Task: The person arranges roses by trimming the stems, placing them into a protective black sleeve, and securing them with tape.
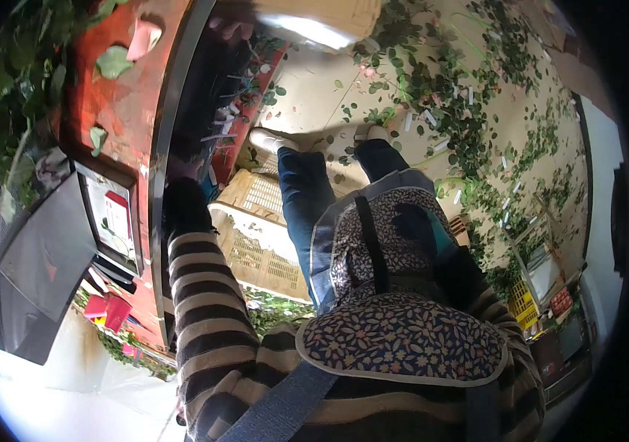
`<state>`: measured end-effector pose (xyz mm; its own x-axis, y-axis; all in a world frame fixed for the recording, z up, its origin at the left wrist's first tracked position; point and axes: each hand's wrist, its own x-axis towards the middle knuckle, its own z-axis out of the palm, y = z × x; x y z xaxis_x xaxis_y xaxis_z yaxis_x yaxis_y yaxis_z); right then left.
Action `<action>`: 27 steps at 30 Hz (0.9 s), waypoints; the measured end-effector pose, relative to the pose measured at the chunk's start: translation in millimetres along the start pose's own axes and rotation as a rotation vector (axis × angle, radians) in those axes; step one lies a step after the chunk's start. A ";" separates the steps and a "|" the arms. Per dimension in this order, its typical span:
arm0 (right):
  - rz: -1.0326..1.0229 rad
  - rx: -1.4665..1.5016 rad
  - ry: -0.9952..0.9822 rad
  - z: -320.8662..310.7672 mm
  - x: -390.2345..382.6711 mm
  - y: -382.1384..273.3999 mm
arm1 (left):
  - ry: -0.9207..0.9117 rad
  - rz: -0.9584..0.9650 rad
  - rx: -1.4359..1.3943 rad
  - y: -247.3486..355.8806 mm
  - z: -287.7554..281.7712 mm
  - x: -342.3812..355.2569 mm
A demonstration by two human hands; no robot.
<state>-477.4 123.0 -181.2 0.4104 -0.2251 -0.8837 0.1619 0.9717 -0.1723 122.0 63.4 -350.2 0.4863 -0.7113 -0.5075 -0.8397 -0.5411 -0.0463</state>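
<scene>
My left arm, in a striped sleeve with a dark cuff, reaches forward along the edge of the red-topped table (154,147). My left hand (185,166) is in deep shadow beside that edge, and its fingers cannot be made out. Just ahead of it, cut stems with leaves (230,118) stick out of a dark space by a red panel. My right hand (421,225) looks dark blue and teal, as if gloved. It rests against the flowered apron (351,243) at my waist, its fingers unclear.
Beside my legs stands a cream plastic crate (255,250). Leafy cuttings (439,96) and short white pieces litter the floor. A grey box-like stand and a framed panel (112,214) sit on the table. A yellow crate (523,302) is at the right. A cardboard box (329,15) lies ahead.
</scene>
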 end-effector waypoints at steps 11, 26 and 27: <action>-0.149 -1.205 0.115 89.2 53.1 -98.2 | -0.046 0.292 -0.126 -11.4 43.6 -81.7; -0.840 -0.161 -0.046 14.8 147.7 -213.8 | 0.265 1.153 -0.587 209.3 -160.6 -165.0; -0.863 -0.102 -0.141 9.2 154.4 -242.6 | 0.409 0.990 -0.588 211.5 -177.7 -160.9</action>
<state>-445.0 -148.2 -271.8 0.2902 -0.8840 -0.3665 0.3887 0.4589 -0.7990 -90.9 -16.3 -125.4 -0.1724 -0.9623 0.2103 -0.7045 0.2696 0.6565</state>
